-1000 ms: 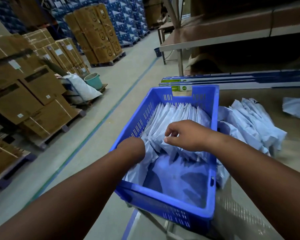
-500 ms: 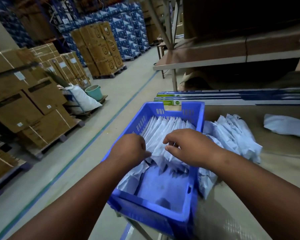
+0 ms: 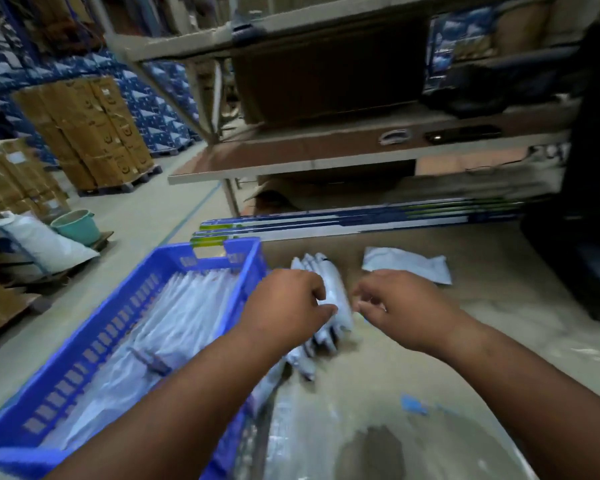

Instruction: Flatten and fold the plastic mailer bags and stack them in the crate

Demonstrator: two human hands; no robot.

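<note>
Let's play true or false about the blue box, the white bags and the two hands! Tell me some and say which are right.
1. The blue crate has white bags in it. True.
2. Both hands are inside the crate. False: the left hand and right hand are over the table, at the pile of bags beside the crate.
3. A single bag lies alone on the table, beyond the right hand. True.
4. The bucket on the floor is red. False: the bucket is green.
5. The pile of bags sits left of the crate. False: it sits right of it.
</note>
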